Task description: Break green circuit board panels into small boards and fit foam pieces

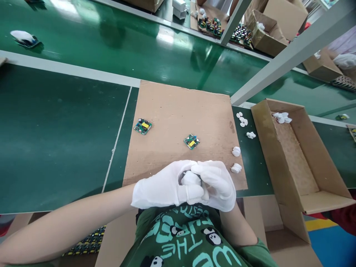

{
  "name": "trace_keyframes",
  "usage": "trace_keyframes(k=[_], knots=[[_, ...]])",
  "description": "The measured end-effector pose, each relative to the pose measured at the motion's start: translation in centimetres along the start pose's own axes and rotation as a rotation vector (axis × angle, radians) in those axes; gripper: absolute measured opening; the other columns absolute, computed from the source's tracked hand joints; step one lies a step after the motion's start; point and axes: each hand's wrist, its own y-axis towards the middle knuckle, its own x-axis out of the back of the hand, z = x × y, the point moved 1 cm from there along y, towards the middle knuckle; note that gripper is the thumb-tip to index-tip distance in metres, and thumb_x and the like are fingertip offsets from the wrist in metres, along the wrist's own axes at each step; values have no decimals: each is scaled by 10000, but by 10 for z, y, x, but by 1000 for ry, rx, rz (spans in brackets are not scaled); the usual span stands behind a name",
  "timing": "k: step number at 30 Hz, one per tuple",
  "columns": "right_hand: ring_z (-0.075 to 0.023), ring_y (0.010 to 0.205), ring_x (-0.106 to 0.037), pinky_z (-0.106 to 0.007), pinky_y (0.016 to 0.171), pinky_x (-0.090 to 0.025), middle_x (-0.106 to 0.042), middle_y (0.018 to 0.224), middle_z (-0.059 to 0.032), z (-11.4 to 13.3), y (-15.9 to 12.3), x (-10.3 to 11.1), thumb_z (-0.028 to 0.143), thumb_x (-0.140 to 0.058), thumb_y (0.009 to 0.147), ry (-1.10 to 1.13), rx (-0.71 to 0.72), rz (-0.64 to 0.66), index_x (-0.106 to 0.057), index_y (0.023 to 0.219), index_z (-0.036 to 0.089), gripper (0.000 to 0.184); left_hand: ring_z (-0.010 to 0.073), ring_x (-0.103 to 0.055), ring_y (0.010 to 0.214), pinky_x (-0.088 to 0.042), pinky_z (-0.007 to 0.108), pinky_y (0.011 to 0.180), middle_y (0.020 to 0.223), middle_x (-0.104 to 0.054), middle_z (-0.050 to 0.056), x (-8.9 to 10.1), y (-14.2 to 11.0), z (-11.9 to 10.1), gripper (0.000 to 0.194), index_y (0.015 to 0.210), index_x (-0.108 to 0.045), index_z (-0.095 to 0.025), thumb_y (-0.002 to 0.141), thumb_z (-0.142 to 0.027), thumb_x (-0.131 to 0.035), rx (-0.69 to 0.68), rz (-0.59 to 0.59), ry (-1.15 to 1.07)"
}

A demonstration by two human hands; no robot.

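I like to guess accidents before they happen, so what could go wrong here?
The white piece might slip, because the left hand and right hand wear smooth-looking gloves. The nearer circuit board lies uncovered just beyond the fingers, so a hand could bump it. And the two roundish white pieces by the right side of the cardboard sheet could perhaps roll off if nudged.

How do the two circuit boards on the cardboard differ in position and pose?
The left board lies by the cardboard's left edge; the right board lies nearer its middle.
The right board is closer to the hands than the left board.
They look turned differently.
Both carry a yellow block.
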Motion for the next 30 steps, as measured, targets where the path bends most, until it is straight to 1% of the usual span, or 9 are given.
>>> trace_keyframes(k=[3, 6, 10, 12, 15, 18, 21, 25, 30], knots=[[-233, 1015, -649, -444, 887, -567, -680, 1051, -103, 2, 10, 5, 395, -625, 880, 20, 88, -57, -504, 1298, 196, 479, 115, -458, 683, -369, 253, 614, 718, -506, -23, 2, 1, -3, 114, 725, -490, -167, 788, -170, -585, 12, -75, 43], [-248, 1038, -631, -473, 907, -548, -674, 1058, -104, 3, 18, 10, 519, -610, 857, 146, 3, 16, -530, 1268, 199, 527, 110, -428, 618, -351, 259, 588, 643, -468, -29, 4, 2, -5, 200, 688, -471, -167, 858, -260, -520, 35, 1, -22], [-221, 971, -632, -414, 829, -575, -675, 964, -53, 3, 21, 16, 344, -687, 840, 225, -95, -18, -563, 1203, 253, 394, 110, -450, 607, -372, 266, 610, 654, -494, -18, 7, 2, -7, 207, 686, -499, -160, 860, -268, -524, 77, 38, -77], [-224, 962, -627, -419, 830, -571, -669, 963, -57, 4, 21, 18, 364, -686, 838, 219, -99, -19, -546, 1230, 252, 431, 110, -461, 611, -382, 265, 613, 674, -514, -19, 6, 1, -7, 137, 726, -516, -161, 820, -240, -578, 81, 61, -92], [-232, 989, -621, -435, 857, -559, -649, 1012, -82, 4, 22, 22, 483, -619, 865, 150, -15, 61, -487, 1299, 234, 518, 108, -459, 613, -389, 255, 581, 705, -508, -32, 5, 1, -5, 151, 836, -519, -172, 741, -204, -632, 81, 127, -198], [-210, 982, -606, -423, 892, -550, -605, 1040, -88, 5, 24, 26, 444, -552, 916, 39, 107, 169, -542, 1212, 222, 370, 115, -485, 640, -394, 245, 561, 727, -497, -38, 4, 2, -4, 266, 898, -493, -182, 669, -170, -627, 105, 162, -279], [-196, 949, -584, -393, 847, -565, -577, 1002, -82, 4, 24, 26, 402, -485, 956, -32, 174, 154, -594, 1103, 199, 273, 111, -488, 640, -408, 237, 556, 732, -498, -32, 3, 3, -6, 247, 866, -491, -172, 644, -145, -596, 129, 175, -253], [-198, 922, -593, -379, 795, -575, -595, 962, -75, 3, 21, 23, 449, -488, 949, -30, 174, 73, -567, 1156, 193, 339, 112, -503, 644, -409, 225, 528, 736, -531, -8, 3, 3, -9, 144, 816, -510, -166, 754, -218, -630, 84, 187, -168], [-215, 986, -623, -395, 799, -586, -622, 1028, -104, 1, 17, 23, 480, -501, 936, 5, 236, 8, -497, 1273, 154, 469, 71, -460, 507, -356, 206, 460, 674, -570, -17, 2, 0, -11, 205, 822, -518, -167, 907, -350, -546, 62, 211, -98]])
